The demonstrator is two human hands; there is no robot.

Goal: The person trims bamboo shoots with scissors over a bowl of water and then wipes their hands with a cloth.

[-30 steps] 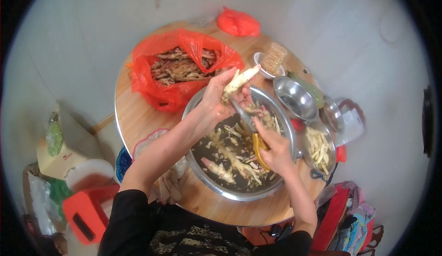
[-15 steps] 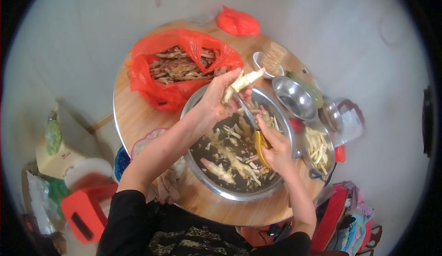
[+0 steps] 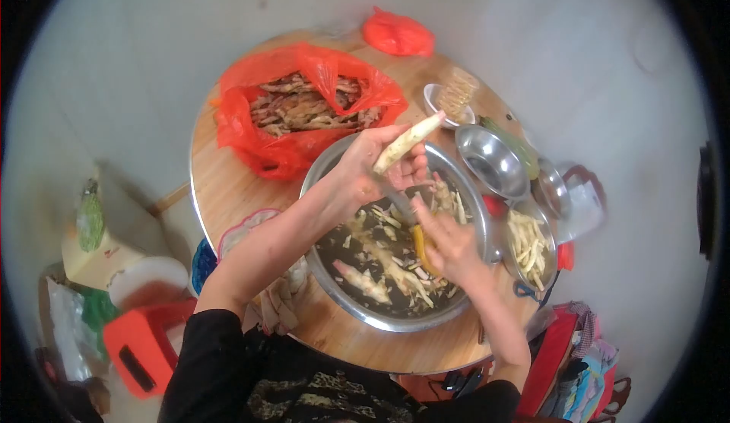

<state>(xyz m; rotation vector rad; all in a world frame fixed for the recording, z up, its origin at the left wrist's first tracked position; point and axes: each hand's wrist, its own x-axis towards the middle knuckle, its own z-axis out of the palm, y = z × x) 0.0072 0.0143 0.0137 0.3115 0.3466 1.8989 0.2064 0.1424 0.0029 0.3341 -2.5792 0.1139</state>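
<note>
My left hand [image 3: 372, 164] holds a pale, knobbly root piece [image 3: 408, 143] with a pinkish tip, raised over the far side of a large metal basin [image 3: 380, 321]. My right hand [image 3: 454, 247] grips yellow-handled scissors [image 3: 421, 250]. Their blurred blades point up toward my left palm, just below the root. In the basin's dark water lie larger root pieces [image 3: 363, 281] and many pale trimmings.
A red plastic bag [image 3: 262, 153] of brownish unpeeled roots stands behind the basin on the round wooden table [image 3: 357, 351]. At right are a metal bowl [image 3: 490, 162] and a bowl of pale peeled pieces [image 3: 526, 244]. Cloth gloves [image 3: 277, 301] lie at left.
The root in my left hand has turned and looks slimmer and smoother, without the side knob. The scissors have dropped away from the root, their blades now lower by my palm.
</note>
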